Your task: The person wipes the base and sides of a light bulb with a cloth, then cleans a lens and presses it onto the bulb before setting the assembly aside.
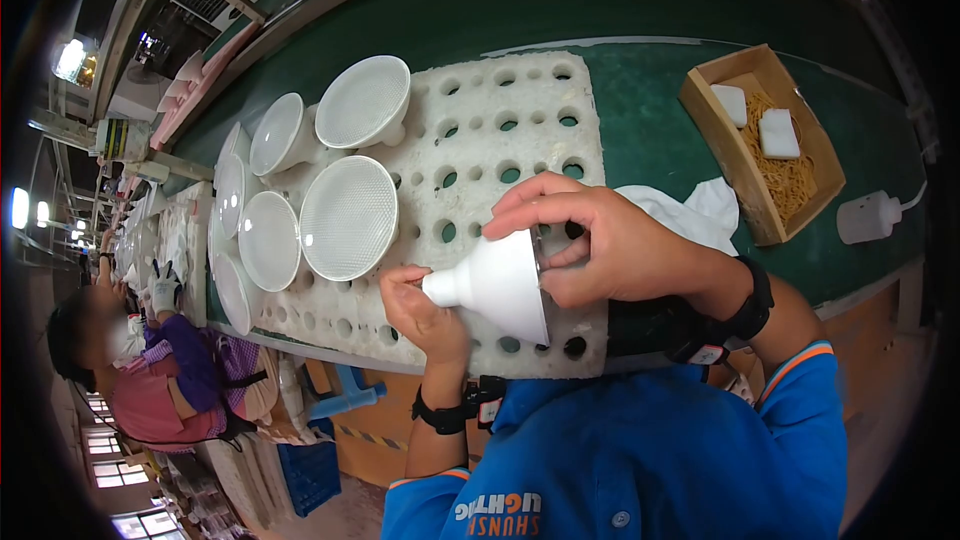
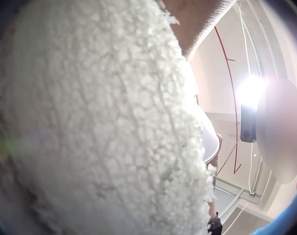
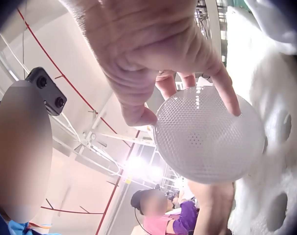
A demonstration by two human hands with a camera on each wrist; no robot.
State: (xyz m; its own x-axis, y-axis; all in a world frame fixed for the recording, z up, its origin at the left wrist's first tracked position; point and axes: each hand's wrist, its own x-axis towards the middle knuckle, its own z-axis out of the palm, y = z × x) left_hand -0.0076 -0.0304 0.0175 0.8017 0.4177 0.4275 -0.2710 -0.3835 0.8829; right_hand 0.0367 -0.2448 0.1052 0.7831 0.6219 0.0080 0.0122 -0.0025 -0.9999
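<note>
A white cone-shaped lamp [image 1: 500, 285] lies on its side in the air over the foam board [image 1: 470, 150]. The left hand [image 1: 425, 315] grips its narrow neck, thumb and fingers curled round it. At the wide end, the right hand [image 1: 625, 245] holds the rim with spread, bent fingers. The right wrist view shows the textured round lens [image 3: 209, 134] facing that camera, with the right hand [image 3: 148, 54] at its edge. In the left wrist view the foam board [image 2: 99, 117] covers much of the picture, and part of the white lamp [image 2: 207, 137] shows behind it.
Several lamps [image 1: 350, 218] stand lens-up at the board's left. A white cloth [image 1: 690, 215] lies to the right, beyond it a cardboard box [image 1: 765, 217] with rubber bands and white blocks. A white socket with a cord [image 1: 868, 218] is at far right. Another person [image 1: 150, 390] sits at left.
</note>
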